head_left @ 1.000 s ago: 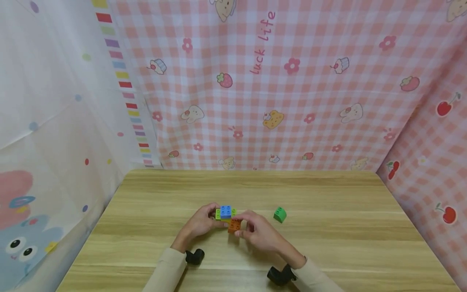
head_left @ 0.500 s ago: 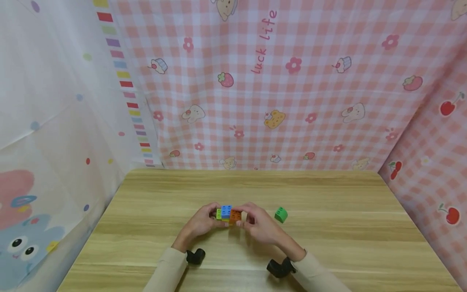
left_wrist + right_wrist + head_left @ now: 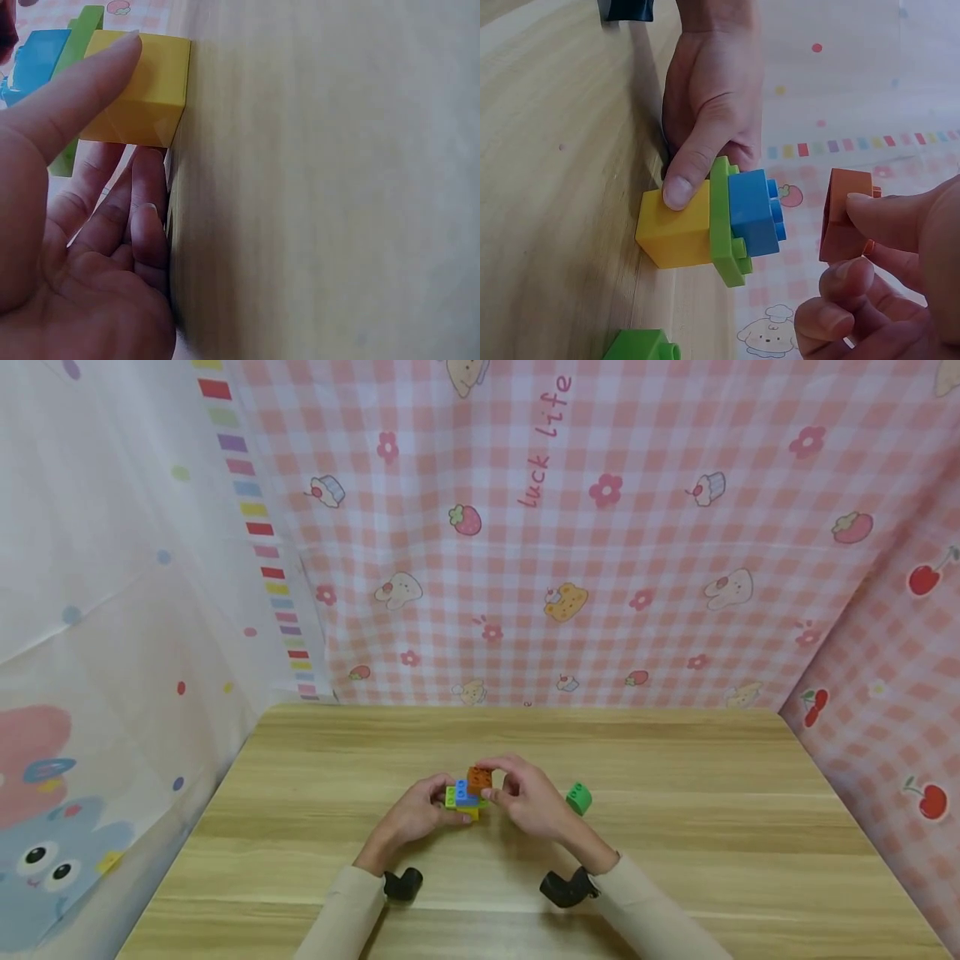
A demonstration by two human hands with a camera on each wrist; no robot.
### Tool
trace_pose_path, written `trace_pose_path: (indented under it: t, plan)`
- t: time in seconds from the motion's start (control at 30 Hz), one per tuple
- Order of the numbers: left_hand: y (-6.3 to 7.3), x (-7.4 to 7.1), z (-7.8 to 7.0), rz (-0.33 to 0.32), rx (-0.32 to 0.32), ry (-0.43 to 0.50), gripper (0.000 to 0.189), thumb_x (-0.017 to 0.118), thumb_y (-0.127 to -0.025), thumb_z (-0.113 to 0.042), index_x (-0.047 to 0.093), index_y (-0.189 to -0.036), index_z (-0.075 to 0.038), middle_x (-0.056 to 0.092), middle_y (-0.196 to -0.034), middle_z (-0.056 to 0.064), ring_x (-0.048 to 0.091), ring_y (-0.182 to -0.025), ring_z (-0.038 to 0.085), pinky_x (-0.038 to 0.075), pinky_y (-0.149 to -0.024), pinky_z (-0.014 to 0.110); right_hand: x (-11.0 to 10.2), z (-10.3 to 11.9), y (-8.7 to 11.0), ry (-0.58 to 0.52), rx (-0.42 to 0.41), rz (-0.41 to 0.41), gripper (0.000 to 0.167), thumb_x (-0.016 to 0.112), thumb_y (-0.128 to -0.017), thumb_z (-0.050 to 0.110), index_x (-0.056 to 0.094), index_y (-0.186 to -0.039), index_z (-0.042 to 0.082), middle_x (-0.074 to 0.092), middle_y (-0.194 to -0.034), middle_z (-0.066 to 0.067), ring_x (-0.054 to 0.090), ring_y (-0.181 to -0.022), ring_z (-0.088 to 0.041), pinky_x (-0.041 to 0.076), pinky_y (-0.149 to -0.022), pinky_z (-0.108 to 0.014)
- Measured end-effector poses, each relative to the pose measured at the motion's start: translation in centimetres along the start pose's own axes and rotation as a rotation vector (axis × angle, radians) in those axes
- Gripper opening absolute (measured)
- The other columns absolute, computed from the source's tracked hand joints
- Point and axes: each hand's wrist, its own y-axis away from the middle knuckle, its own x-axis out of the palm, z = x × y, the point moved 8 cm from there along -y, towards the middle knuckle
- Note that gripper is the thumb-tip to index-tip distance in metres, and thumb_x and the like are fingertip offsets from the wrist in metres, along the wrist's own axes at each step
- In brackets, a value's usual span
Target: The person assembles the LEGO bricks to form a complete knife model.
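On the table stands a small stack of toy building bricks: a yellow brick (image 3: 675,225) at the bottom, a flat lime-green plate (image 3: 721,225) over it, and a blue brick (image 3: 751,212) with studs on top. My left hand (image 3: 415,812) grips the stack low down, its thumb pressed along the yellow brick. An orange-brown brick (image 3: 479,778) is pinched between the thumb and fingers of my right hand (image 3: 534,800). In the right wrist view a gap separates this brick from the blue brick's studs, and its own studs face up, away from the stack.
A green brick (image 3: 579,798) with a curved side lies on the wooden table (image 3: 675,827), just right of my right hand. Patterned cloth (image 3: 525,552) hangs behind the table and along both sides. Black wrist mounts (image 3: 403,884) sit at both cuffs.
My right hand has lifted the orange-brown brick from in front of the stack to above it. The left hand keeps its hold in nearly the same spot.
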Motion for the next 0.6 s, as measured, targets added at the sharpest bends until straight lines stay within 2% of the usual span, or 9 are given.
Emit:
trace_pose_path:
  t: [0.3,0.6]
  plan:
    - [0.0,0.0,0.0,-0.001,-0.007,-0.008,0.033,0.084,-0.08,-0.019,0.062,-0.104,-0.01,0.07,-0.099,0.001,0.062,-0.09,0.016,0.046,-0.084,0.035,0.4,-0.3,-1.0,-0.004,0.01,-0.015,0.034,0.067,-0.095,0.01,0.063,-0.129,0.011,0.061,-0.119,-0.006,0.047,-0.063,-0.01,0.038,-0.053,-0.021]
    - [-0.1,-0.1,0.2,-0.006,-0.008,0.003,0.035,0.084,-0.08,-0.02,0.063,-0.105,-0.009,0.07,-0.099,0.001,0.062,-0.09,0.017,0.046,-0.083,0.035,1.1,-0.7,-1.4,-0.02,0.001,-0.016,0.033,0.068,-0.093,0.007,0.065,-0.126,0.009,0.062,-0.116,-0.006,0.048,-0.061,-0.009,0.04,-0.051,-0.021]
